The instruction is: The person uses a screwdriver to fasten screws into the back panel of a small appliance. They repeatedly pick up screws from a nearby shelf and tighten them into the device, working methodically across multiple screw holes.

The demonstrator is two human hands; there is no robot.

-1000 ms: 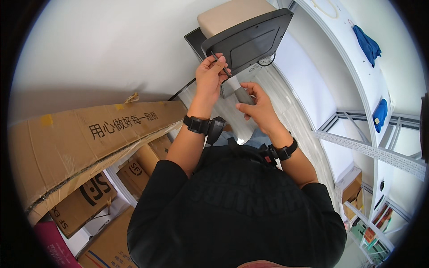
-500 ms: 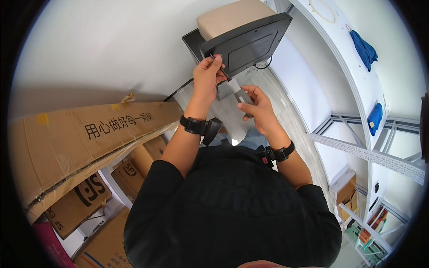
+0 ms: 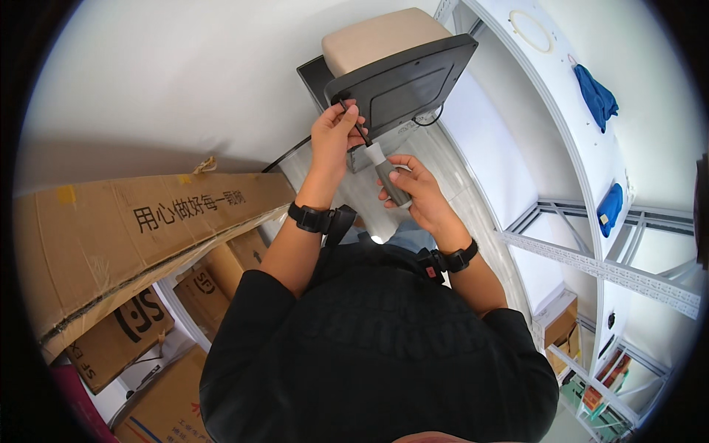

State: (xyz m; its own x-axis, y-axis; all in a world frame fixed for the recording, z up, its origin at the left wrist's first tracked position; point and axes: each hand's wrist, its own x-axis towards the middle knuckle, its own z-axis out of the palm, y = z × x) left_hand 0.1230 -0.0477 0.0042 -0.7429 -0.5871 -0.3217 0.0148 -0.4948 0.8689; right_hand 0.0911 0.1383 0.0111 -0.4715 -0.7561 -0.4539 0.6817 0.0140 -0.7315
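Note:
My right hand (image 3: 417,193) is closed around the grey handle of a screwdriver (image 3: 393,184). The shaft runs up and to the left towards a corner of a black panel (image 3: 422,87). Beside that corner my left hand (image 3: 334,140) pinches the thin dark shaft between thumb and fingers. The shaft's tip is at a dark recess in the corner, and whether it sits in a screw cannot be made out. Behind the tilted panel sits a tan padded block (image 3: 384,38), like a seat cushion.
A long cardboard box (image 3: 148,221) lies at the left, with more cartons (image 3: 203,295) below it. White metal shelving (image 3: 561,255) stands at the right, where blue cloths (image 3: 594,96) hang. A dark cable (image 3: 436,114) loops beside the panel's lower right edge.
The view has shifted slightly. My right-hand fingers have changed position on the screwdriver's handle, showing more of it. My left hand stays on the shaft by the panel's corner.

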